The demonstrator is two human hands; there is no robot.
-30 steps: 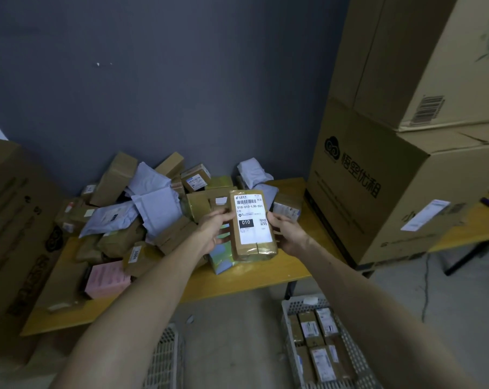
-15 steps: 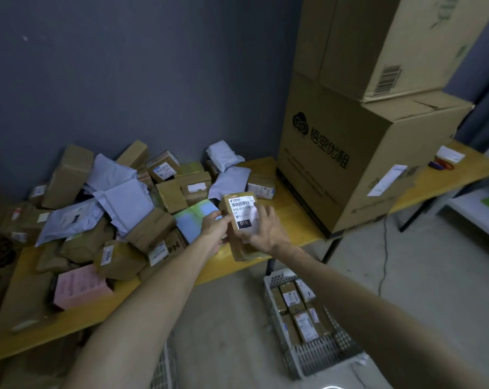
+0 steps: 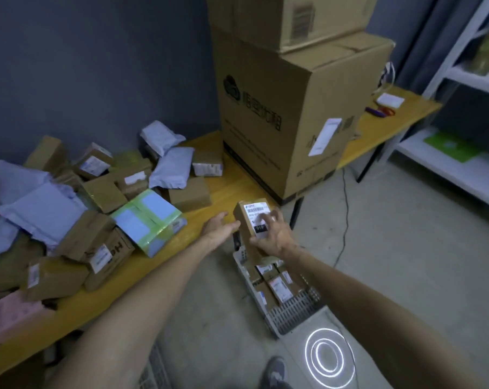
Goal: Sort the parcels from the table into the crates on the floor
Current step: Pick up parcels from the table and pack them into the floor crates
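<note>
Right grip [image 3: 275, 238] is curled round a brown cardboard parcel [image 3: 250, 224], fingers spread over its white barcode label and thumb on the lower edge, holding it up in the air just off the worktop's front edge. Left grip [image 3: 219, 230] is loose and holds nothing, fingers relaxed just beside the parcel's left face; whether they touch it I cannot tell

On the floor below the held parcel sits a white plastic crate [image 3: 296, 307] with slotted, lattice-like walls. In it lie several small boxes [image 3: 278, 287] of brown card, each with a white printed label facing up, packed close side by side. A second slotted crate [image 3: 153, 369] shows only a corner at the bottom of the view, and its contents are hidden

The worktop [image 3: 226, 195] is a yellow wooden board, smooth and slightly glossy. Heaped on its left part are brown cardboard boxes with tape and labels, soft wrinkled grey-lilac poly mailers [image 3: 171, 169], a flat box [image 3: 147, 220] wrapped in shiny tape with green and pale blue panels, and a pink padded packet [image 3: 10, 315] at the near edge. At the right of the heap a large corrugated carton [image 3: 293, 113] with dark printing stands upright on the worktop, and another carton [image 3: 288, 18] is stacked on top of it

Further right is white shelving [image 3: 462, 77]. A dark cable [image 3: 344, 220] runs across the grey concrete floor, and bright rings of light [image 3: 326, 357] fall near a shoe [image 3: 275, 372]
</note>
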